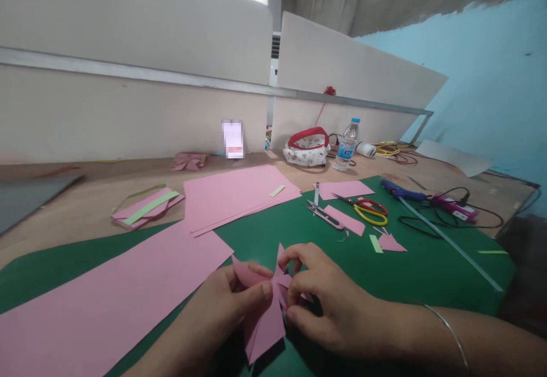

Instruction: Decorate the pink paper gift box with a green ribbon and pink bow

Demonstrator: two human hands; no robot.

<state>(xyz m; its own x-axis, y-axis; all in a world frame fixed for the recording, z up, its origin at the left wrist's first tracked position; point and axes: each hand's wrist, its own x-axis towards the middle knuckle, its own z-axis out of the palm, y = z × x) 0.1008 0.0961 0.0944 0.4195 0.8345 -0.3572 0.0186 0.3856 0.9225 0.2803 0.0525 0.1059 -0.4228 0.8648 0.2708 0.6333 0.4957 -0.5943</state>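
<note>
My left hand (231, 303) and my right hand (325, 297) meet low in the middle of the head view, both pinched on a folded pink paper piece (267, 323) with pointed flaps. The left thumb presses its centre; the right fingertips grip the flap beside it. The piece is held just over the green cutting mat (427, 269). A long pink paper sheet (111, 303) lies on the mat to the left of my hands.
A stack of pink sheets (239, 195), red-and-yellow scissors (367, 209), thread snips (322, 214), pink scraps (391, 243), a blue glue gun (401, 193) with cables, a water bottle (347, 146), a pouch (307, 148) and a finished pink flower (188, 162) lie on the wooden table.
</note>
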